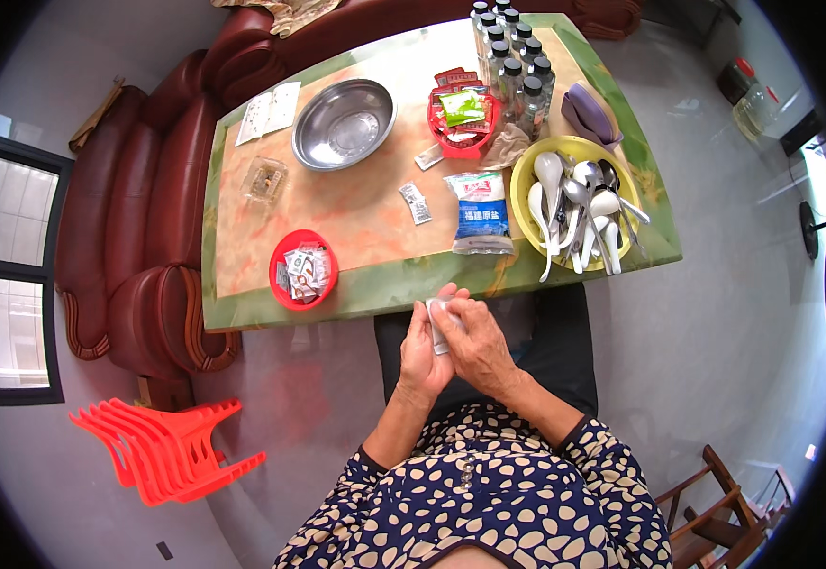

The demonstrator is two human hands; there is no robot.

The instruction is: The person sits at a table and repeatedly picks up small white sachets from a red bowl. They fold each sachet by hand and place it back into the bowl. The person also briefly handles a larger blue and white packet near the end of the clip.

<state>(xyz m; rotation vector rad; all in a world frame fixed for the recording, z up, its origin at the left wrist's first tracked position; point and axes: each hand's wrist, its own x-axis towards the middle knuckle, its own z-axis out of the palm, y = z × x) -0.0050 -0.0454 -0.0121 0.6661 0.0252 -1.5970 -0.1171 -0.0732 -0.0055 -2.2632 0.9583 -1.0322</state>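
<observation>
In front of the blue-and-white bag, left hand and right hand clamped a white packet, seemingly unfinished, while a sachet left of the bag lay untouched.

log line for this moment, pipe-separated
left hand: holding white packet | right hand: holding same packet | on table: red bowl, blue-white bag, yellow basin

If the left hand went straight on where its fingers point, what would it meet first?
Likely the table edge, though depth is unclear. If the left hand is high enough to clear it, probably the blue-and-white bag instead.
</observation>
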